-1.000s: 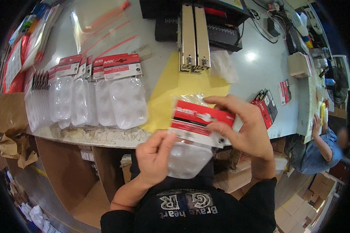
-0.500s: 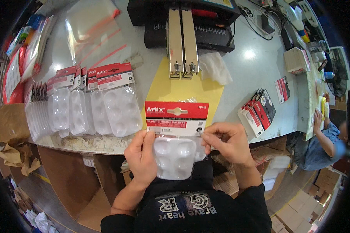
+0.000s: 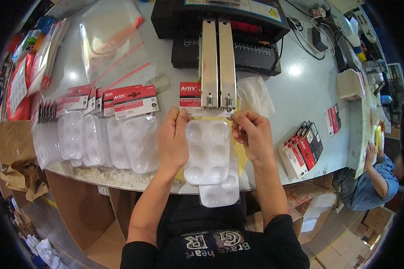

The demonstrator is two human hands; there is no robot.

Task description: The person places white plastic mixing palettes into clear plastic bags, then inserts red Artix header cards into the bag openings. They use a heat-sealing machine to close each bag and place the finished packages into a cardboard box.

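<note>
Between my two hands is a bagged white plastic paint palette point(image 3: 207, 152) with several round wells. Its red and white header card point(image 3: 191, 94) lies under the two long metal arms point(image 3: 218, 62) of a black machine that looks like a double stapler. My left hand point(image 3: 173, 136) pinches the packet's left side just below the card, thumb on top. At the card's lower right corner, my right hand point(image 3: 254, 134) pinches its edge. Another white palette point(image 3: 220, 193) shows partly beneath the first, over the table's front edge. The metal arms hide the middle of the card.
Finished-looking palette packs point(image 3: 139, 139) lie overlapped at left, below clear bags point(image 3: 116, 45). Folded header cards point(image 3: 303, 150) stand in a stack at right. A yellow sheet point(image 3: 238, 163) lies under my work. Cables point(image 3: 307, 38) run at back right. Another person point(image 3: 372, 175) works at far right.
Both hands have moved forward with the palette packet. Its header card has gone from in front of the machine to under the metal arms. The lower palette now shows more.
</note>
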